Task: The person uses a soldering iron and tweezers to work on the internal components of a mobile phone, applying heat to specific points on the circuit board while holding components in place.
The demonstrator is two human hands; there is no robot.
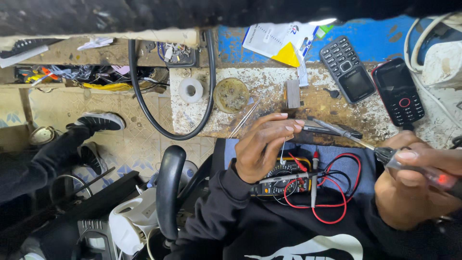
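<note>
Red-handled soldering iron point(385, 153) — gripped in the right hand point(414, 185), tip over the worn bench point(269, 91). Left hand point(262, 144) pinches a thin solder wire point(282, 153) above the multimeter point(284, 179) on the lap; two phones point(373, 79) lie beyond.

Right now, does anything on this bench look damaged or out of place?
Yes. The workbench top is badly worn, its pale coating flaking off. The multimeter lies on the person's lap, not the bench, its red and black leads looped in a tangle.
</note>
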